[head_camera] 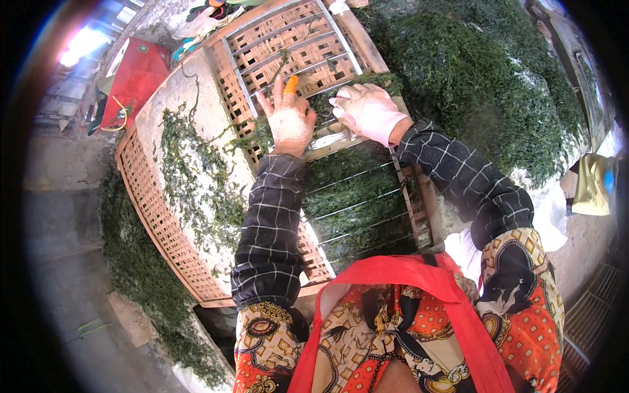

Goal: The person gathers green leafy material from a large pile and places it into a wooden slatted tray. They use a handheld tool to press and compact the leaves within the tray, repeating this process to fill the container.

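A metal-barred rack (358,206) lies over a woven tray of split bamboo (290,39) in a wooden frame. Dark green stringy plant matter, perhaps seaweed (354,182), fills the rack's near part. My left hand (293,120), an orange cover on one finger, is spread at the rack's left side, near loose green strands (258,135). My right hand (366,110), in a pale pinkish glove, has bent fingers over green strands at the middle of the rack; whether it grips any is hidden.
Left of the rack lies a pale board (172,103) with scattered green bits. A big green heap (467,88) rises at the upper right, and more green matter (142,275) lies at the lower left. A red bag (140,73) stands at the upper left, a yellowish cloth (592,186) at the right.
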{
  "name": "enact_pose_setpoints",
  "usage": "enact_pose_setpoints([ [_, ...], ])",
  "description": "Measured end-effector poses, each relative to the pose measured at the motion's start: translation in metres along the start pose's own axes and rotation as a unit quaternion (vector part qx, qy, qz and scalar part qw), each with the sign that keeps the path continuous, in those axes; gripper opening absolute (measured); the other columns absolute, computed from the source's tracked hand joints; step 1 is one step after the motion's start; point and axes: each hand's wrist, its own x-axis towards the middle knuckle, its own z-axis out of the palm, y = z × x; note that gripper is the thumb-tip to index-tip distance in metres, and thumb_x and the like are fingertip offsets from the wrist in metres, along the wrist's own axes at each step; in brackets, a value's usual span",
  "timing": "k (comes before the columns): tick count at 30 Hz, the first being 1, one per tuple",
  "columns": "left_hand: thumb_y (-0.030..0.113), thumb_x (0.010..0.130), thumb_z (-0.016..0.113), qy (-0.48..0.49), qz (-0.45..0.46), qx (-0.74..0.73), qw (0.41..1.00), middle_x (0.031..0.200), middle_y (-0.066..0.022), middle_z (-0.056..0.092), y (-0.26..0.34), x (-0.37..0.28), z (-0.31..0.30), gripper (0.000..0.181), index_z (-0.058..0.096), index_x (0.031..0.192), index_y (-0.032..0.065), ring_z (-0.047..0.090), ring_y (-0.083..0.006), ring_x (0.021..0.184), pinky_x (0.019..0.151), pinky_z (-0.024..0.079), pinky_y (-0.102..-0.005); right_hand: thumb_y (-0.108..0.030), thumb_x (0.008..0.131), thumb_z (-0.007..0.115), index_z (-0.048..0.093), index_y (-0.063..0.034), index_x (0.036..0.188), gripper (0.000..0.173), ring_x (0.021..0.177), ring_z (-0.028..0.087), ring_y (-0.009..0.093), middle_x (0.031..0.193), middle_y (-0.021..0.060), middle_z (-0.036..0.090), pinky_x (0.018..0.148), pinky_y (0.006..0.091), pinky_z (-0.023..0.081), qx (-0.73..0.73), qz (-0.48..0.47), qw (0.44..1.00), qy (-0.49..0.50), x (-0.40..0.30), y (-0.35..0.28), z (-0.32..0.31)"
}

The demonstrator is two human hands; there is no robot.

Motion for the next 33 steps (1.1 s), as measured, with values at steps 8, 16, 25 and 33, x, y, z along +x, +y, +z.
enact_pose_setpoints([
  [8,0.019,0.074,0.076,0.022,0.0,0.037,0.999,0.126,-0.0118,0.059,-0.035,-0.019,-0.025,0.02,0.068,0.09,0.0108,0.04,-0.0326,0.133,0.114,0.014,-0.0576,-0.029,0.095,0.044,0.063,-0.0092,0.119,0.036,0.112,0.057,0.025,0.12,0.009,0.06,0.098,0.0402,0.043,0.008,0.016,1.0,-0.022,0.001,0.004,-0.003],
  [16,0.024,0.083,0.066,-0.025,0.03,0.134,0.99,0.148,-0.014,0.038,-0.044,-0.06,-0.048,0.025,0.069,0.107,0.0179,0.023,-0.033,0.144,0.114,0.008,-0.0634,-0.033,0.094,0.047,0.05,-0.0071,0.132,0.047,0.136,0.038,0.024,0.148,0.0121,0.039,0.116,0.0383,0.025,-0.062,-0.134,0.989,-0.006,0.009,-0.06,-0.029],
  [25,0.011,0.077,0.066,-0.056,-0.08,-0.13,0.987,0.152,-0.0174,0.031,-0.084,-0.063,-0.057,0.064,0.048,0.139,0.0115,0.012,-0.0342,0.147,0.116,0.004,-0.0561,-0.036,0.096,0.04,0.041,0.0041,0.139,0.058,0.141,0.03,0.03,0.15,0.0203,0.034,0.118,0.0391,0.019,0.045,-0.109,0.992,-0.055,0.038,-0.092,0.005],
  [33,0.016,0.066,0.07,-0.18,-0.134,0.013,0.974,0.146,-0.023,0.036,-0.078,-0.052,-0.053,0.083,0.037,0.141,0.002,0.016,-0.0359,0.145,0.114,0.006,-0.0593,-0.042,0.097,0.041,0.042,0.0052,0.138,0.062,0.14,0.031,0.033,0.149,0.0225,0.034,0.118,0.0396,0.018,0.026,-0.131,0.99,-0.038,0.05,-0.095,0.033],
])
